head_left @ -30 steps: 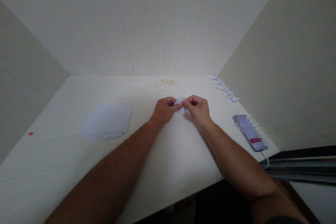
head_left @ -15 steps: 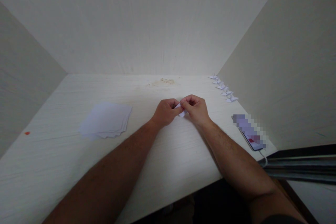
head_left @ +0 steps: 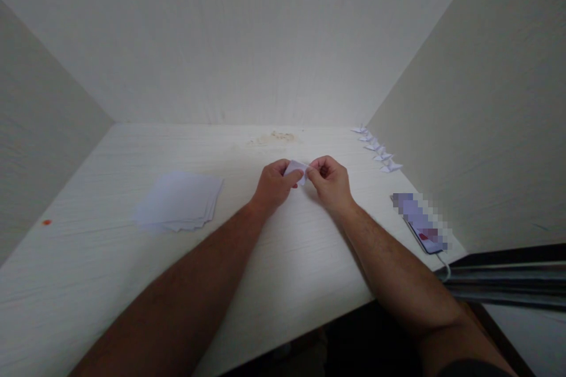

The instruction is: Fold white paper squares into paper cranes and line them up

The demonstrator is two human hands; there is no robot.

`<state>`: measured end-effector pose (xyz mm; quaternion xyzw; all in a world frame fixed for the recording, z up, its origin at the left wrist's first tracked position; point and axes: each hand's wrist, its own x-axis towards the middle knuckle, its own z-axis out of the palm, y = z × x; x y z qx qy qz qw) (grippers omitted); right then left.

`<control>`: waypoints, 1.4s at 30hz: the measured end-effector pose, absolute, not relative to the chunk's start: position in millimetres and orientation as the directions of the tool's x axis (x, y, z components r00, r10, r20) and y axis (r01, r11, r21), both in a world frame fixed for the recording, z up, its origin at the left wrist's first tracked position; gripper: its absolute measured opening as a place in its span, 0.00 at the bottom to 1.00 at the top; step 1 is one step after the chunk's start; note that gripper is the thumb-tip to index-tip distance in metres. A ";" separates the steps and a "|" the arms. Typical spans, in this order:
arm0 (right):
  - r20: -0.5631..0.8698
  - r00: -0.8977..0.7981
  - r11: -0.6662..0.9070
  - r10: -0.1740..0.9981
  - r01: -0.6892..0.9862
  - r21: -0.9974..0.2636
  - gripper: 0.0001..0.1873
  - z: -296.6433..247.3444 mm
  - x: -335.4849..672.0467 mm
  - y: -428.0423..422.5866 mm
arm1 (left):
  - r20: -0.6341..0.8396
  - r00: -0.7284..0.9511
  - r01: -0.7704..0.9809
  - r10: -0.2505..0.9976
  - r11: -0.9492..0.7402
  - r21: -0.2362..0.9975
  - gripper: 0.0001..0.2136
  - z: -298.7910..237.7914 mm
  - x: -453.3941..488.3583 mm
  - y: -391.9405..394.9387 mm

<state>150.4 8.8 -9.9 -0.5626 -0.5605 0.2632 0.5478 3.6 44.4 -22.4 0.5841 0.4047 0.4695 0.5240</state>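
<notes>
A small folded piece of white paper (head_left: 295, 170) is pinched between both my hands over the middle of the white desk (head_left: 283, 259). My left hand (head_left: 275, 184) grips its left side with curled fingers. My right hand (head_left: 329, 181) pinches its right edge between thumb and forefinger. Most of the paper is hidden by my fingers.
A stack of white paper sheets (head_left: 179, 201) lies to the left. Several small folded paper shapes (head_left: 377, 149) line the right wall. A phone (head_left: 422, 222) with a cable rests near the desk's right edge. Walls enclose the desk on three sides. A small orange spot (head_left: 46, 222) marks the far left.
The folded paper has been turned and lifted slightly between my fingers, showing more of its face at my left fingertips. Both hands stay in the same place.
</notes>
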 end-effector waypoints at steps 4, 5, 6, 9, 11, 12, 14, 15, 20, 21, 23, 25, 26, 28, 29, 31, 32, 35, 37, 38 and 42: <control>0.273 0.233 0.194 0.933 0.312 -0.930 0.08 -6.9 151.6 8.5 | 0.153 0.295 0.022 0.943 -0.167 0.986 0.08 -20.1 2.7 43.1; 0.267 0.238 0.187 0.934 0.312 -0.931 0.08 -6.3 151.4 8.3 | 0.161 0.306 0.030 0.938 -0.179 0.983 0.08 -19.7 2.6 42.8; 0.266 0.251 0.181 0.931 0.315 -0.932 0.08 -5.7 151.1 8.2 | 0.170 0.315 0.036 0.934 -0.191 0.981 0.08 -19.6 2.5 42.7; 0.263 0.289 0.168 0.920 0.315 -0.934 0.07 -4.7 150.0 8.1 | 0.192 0.331 0.045 0.924 -0.218 0.975 0.09 -20.7 2.2 43.3; 0.235 0.275 0.154 0.932 0.287 -0.945 0.06 -4.5 149.8 8.5 | 0.199 0.348 0.049 0.916 -0.229 0.972 0.09 -21.9 2.0 43.9; 0.216 0.259 0.144 0.941 0.269 -0.952 0.06 -4.4 149.9 8.8 | 0.200 0.357 0.053 0.913 -0.233 0.971 0.09 -22.4 1.9 44.1; 0.188 0.234 0.130 0.954 0.243 -0.961 0.06 -4.4 150.2 9.3 | 0.202 0.376 0.065 0.904 -0.243 0.968 0.10 -23.0 1.6 44.2; 0.184 0.229 0.128 0.956 0.239 -0.963 0.06 -4.4 150.4 9.4 | 0.204 0.384 0.072 0.900 -0.250 0.966 0.11 -23.0 1.4 44.1; 0.151 0.237 0.099 0.960 0.218 -0.971 0.07 -5.3 149.7 10.2 | 0.202 0.401 0.098 0.893 -0.261 0.960 0.10 -23.3 1.3 43.2; 0.133 0.230 0.087 0.964 0.202 -0.976 0.08 -5.3 149.5 10.5 | 0.203 0.406 0.104 0.891 -0.266 0.958 0.10 -23.7 1.4 43.2; 0.102 0.207 0.067 0.973 0.169 -0.983 0.09 -5.1 149.5 10.8 | 0.213 0.420 0.116 0.882 -0.285 0.952 0.09 -24.8 1.7 43.4; 0.077 0.184 0.052 0.980 0.137 -0.989 0.10 -4.4 150.0 10.9 | 0.228 0.430 0.118 0.873 -0.305 0.945 0.08 -26.2 2.0 43.8; 0.064 0.175 0.043 0.982 0.122 -0.992 0.10 -4.0 150.4 10.9 | 0.233 0.434 0.120 0.870 -0.312 0.942 0.08 -26.9 2.2 44.1; 0.044 0.162 0.029 0.986 0.096 -0.995 0.10 -3.5 151.1 10.9 | 0.236 0.438 0.131 0.867 -0.321 0.938 0.08 -27.9 2.4 44.5; 0.038 0.157 0.025 0.987 0.086 -0.996 0.10 -3.5 151.4 10.9 | 0.236 0.442 0.139 0.866 -0.325 0.935 0.08 -28.2 2.4 44.6; 0.035 0.152 0.026 0.988 0.066 -0.998 0.10 -3.9 151.5 10.8 | 0.234 0.446 0.157 0.864 -0.333 0.930 0.08 -28.3 2.5 44.6; 0.035 0.151 0.027 0.988 0.057 -0.998 0.10 -4.2 151.2 10.7 | 0.233 0.446 0.164 0.864 -0.335 0.928 0.08 -28.1 2.5 44.4; 0.034 0.160 0.028 0.987 0.042 -0.999 0.10 -5.4 149.3 10.3 | 0.227 0.448 0.165 0.864 -0.330 0.930 0.08 -26.5 2.7 43.5; 0.050 0.180 0.043 0.982 0.045 -0.998 0.09 -5.9 147.8 10.2 | 0.224 0.443 0.162 0.868 -0.324 0.932 0.08 -24.7 3.0 42.6; 0.067 0.199 0.058 0.978 0.049 -0.997 0.09 -6.0 147.2 10.3 | 0.220 0.432 0.169 0.875 -0.318 0.933 0.08 -23.7 3.2 42.1; 0.145 0.291 0.130 0.946 0.071 -0.989 0.07 -5.9 147.0 11.2 | 0.169 0.349 0.181 0.922 -0.243 0.953 0.11 -20.5 3.8 40.5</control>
